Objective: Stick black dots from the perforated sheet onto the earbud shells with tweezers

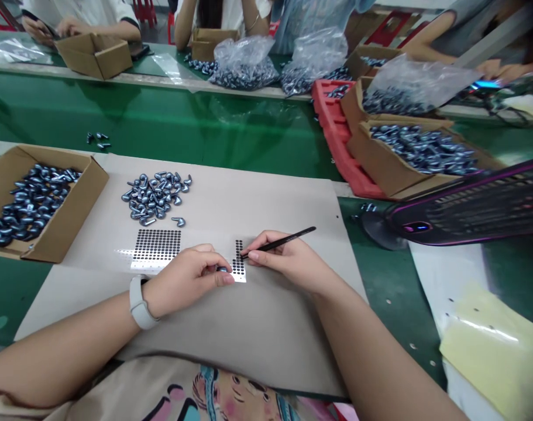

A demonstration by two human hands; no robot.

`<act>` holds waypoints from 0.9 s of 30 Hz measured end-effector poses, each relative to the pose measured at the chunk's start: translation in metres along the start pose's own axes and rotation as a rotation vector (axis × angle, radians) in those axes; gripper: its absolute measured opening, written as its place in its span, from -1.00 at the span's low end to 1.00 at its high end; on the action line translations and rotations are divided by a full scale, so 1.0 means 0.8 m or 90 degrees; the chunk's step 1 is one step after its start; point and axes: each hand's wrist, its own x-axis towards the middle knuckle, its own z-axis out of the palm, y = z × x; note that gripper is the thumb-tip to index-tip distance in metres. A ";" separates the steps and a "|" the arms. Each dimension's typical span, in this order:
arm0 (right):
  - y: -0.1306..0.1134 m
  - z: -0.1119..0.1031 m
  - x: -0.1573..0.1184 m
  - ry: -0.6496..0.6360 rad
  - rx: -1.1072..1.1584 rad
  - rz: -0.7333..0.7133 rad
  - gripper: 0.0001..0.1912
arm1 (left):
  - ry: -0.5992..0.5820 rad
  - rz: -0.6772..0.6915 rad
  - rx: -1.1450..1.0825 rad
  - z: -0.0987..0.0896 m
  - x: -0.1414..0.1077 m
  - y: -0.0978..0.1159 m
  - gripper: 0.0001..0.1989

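- Two hands are close together in my view: the left hand (191,278) is pinched around a small shiny piece (222,269), probably an earbud; the right hand (288,255) grips a slim black tool (288,238) like a pen.
- The tool's tip is at the black dots of a narrow sheet (239,271) between the hands; I judge the step in hand to be picking at a dot, which calls next for a light, steady tip and a still left hand.
- I cannot tell whether the tip touches, or whether the tool is tweezers; fingers hide most of the piece.
- To the left, a wider dotted sheet (156,247) lies near a pile of earbuds (154,196) on the pale mat (284,204); glare blurs its lower left corner.
- Farther out, the left-hand cardboard box (75,216) and the fan (468,210) at right are cut off by the view's edges.
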 end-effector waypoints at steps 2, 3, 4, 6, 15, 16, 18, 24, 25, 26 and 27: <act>0.001 0.001 0.000 0.005 -0.007 -0.006 -0.69 | 0.020 0.020 -0.009 0.002 0.001 -0.002 -0.89; 0.002 0.002 0.001 0.009 -0.010 -0.008 -0.69 | 0.020 0.017 -0.035 0.003 0.002 -0.003 -0.89; 0.002 0.003 0.001 0.012 -0.010 -0.009 -0.69 | 0.016 0.009 -0.073 0.004 0.003 -0.004 -0.88; 0.002 0.005 0.001 0.016 -0.007 -0.011 -0.69 | 0.008 -0.011 -0.141 0.005 0.003 -0.006 -0.85; -0.002 0.007 -0.001 0.016 -0.069 -0.045 -0.72 | 0.031 -0.098 -0.170 0.010 0.007 -0.015 -0.82; -0.002 0.008 -0.001 0.014 -0.065 -0.039 -0.71 | 0.035 -0.096 -0.159 0.011 0.007 -0.014 -0.85; -0.002 0.010 -0.001 0.017 -0.055 -0.024 -0.70 | 0.044 -0.091 -0.139 0.011 0.007 -0.013 -0.89; -0.002 0.013 0.000 0.026 -0.004 0.009 -0.67 | 0.048 -0.086 -0.126 0.012 0.007 -0.011 -0.83; -0.002 0.013 0.001 0.029 0.006 0.010 -0.68 | 0.048 -0.087 -0.125 0.012 0.007 -0.011 -0.83; -0.002 0.013 0.001 0.032 0.014 0.011 -0.67 | 0.048 -0.089 -0.125 0.013 0.007 -0.011 -0.83; -0.003 0.013 0.001 0.034 0.021 0.011 -0.67 | 0.046 -0.090 -0.123 0.013 0.007 -0.011 -0.83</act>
